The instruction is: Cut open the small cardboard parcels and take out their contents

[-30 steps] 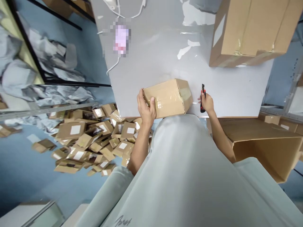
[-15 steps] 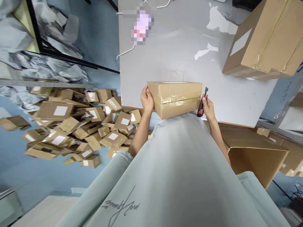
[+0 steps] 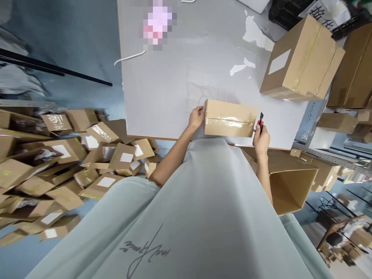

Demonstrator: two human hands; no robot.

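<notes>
Taped carton (image 3: 225,109) on a gray bench (image 3: 162,85), seen from above. The carton lies at the center of the frame, close to the near edge of the bench, with its long side running left to right and a strip of shiny clear tape along the side facing the wearer. The left hand (image 3: 197,117) is at the carton's left end, its fingers partly curled; whether its grip is closed on the cardboard cannot be told. The right hand (image 3: 262,139), beside the carton's right end, has its grip closed around a red and black utility knife (image 3: 261,119), the dark tip directed toward the top of the frame. Upper right: a large carton (image 3: 302,62) with a white label on its left side. Left of this, white scraps (image 3: 242,66) lie on the bench. Upper left of center: a pixelated pink object (image 3: 157,23), with a white cable (image 3: 130,57) below it. Lower left: a heap of cardboard boxes (image 3: 119,159), several bearing white labels. Lower right, below the bench edge: an open box (image 3: 287,186), its mouth facing the wearer.
</notes>
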